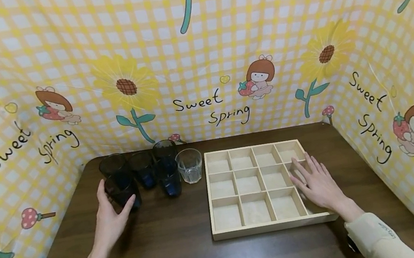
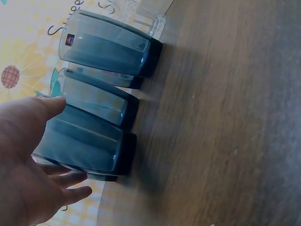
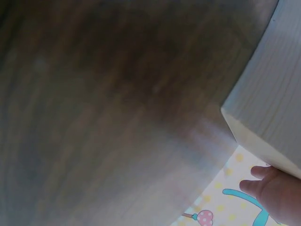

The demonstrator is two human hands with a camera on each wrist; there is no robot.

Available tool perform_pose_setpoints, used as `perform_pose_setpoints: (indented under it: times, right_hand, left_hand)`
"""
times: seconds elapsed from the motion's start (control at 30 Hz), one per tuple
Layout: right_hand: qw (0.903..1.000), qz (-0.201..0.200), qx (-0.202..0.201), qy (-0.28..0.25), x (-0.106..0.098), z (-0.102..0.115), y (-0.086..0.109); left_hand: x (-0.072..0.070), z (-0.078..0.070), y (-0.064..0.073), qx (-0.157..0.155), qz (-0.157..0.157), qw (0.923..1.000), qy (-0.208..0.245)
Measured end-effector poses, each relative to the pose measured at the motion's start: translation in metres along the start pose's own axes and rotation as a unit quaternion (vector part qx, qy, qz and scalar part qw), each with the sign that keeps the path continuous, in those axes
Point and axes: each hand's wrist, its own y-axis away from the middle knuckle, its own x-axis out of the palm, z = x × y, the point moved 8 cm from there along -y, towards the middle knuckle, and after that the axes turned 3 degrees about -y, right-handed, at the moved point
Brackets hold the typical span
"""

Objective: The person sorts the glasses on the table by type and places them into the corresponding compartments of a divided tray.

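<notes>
At the front left of a cluster of dark blue glasses stands one blue glass [image 1: 122, 193], upright on the table. My left hand [image 1: 109, 220] is around its near side, thumb on the right and fingers on the left; in the left wrist view the fingers [image 2: 75, 180] look spread and fairly straight alongside the glass [image 2: 89, 141]. My right hand [image 1: 316, 181] lies with extended fingers over the right side of a pale wooden compartment tray [image 1: 272, 226]. Part of the right column is hidden under that hand.
More dark blue glasses [image 1: 169, 178] stand close behind and to the right of the front one. A clear glass [image 1: 190, 166] sits between them and the tray. The brown table [image 1: 170, 254] is bordered by a yellow checked cloth [image 1: 197, 71] at the back and sides.
</notes>
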Motion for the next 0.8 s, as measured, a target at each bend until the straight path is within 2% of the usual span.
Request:
perform_pose_setpoints:
  times: [0.27, 0.43, 0.63, 0.8]
  right_hand:
    - [1.0000, 0.001, 0.005, -0.003, 0.002, 0.000, 0.000]
    - [1.0000, 0.000, 0.005, -0.003, 0.000, 0.000, 0.001]
    - [1.0000, 0.000, 0.001, -0.006, -0.001, 0.001, 0.001]
    - [1.0000, 0.002, 0.000, -0.006, 0.000, 0.001, 0.000]
  left_hand:
    - [0.003, 0.002, 0.000, -0.021, -0.034, 0.9991, 0.017]
    - [0.007, 0.009, -0.001, -0.044, -0.050, 0.9974, 0.028]
    - [0.012, 0.020, 0.000, -0.088, -0.059, 0.9938, 0.034]
    - [0.011, 0.024, 0.000, -0.106, -0.071, 0.9909, 0.041]
